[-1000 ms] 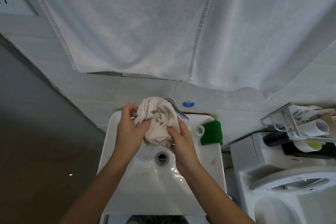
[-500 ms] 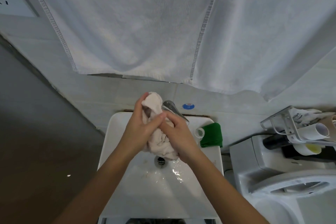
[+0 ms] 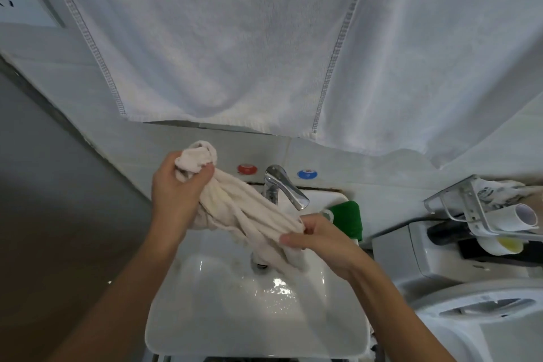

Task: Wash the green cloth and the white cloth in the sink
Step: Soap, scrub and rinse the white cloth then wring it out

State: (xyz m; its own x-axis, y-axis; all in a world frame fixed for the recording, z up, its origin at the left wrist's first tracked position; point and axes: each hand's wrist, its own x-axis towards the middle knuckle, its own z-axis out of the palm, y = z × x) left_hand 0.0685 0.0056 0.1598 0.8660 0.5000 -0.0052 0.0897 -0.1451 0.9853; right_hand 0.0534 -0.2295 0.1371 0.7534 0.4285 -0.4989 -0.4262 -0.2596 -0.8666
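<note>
Both hands grip the white cloth (image 3: pixel 246 211) over the sink (image 3: pixel 205 317) — left hand (image 3: pixel 176 194) high, right hand (image 3: pixel 317 236) low. Looks like wringing; next comes the green cloth (image 3: pixel 348 219), waiting on the rim.

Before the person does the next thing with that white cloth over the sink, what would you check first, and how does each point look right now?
1. Left hand grips the white cloth at its upper end: ok.
2. Right hand grips the lower end: ok.
3. Cloth is over the sink, so drips land in the basin: ok.
4. Water running from the tap: cannot tell; no stream shows.
5. Green cloth within reach on the sink's rim: ok.
6. Drain unblocked: cannot tell, the cloth partly covers it.
</note>
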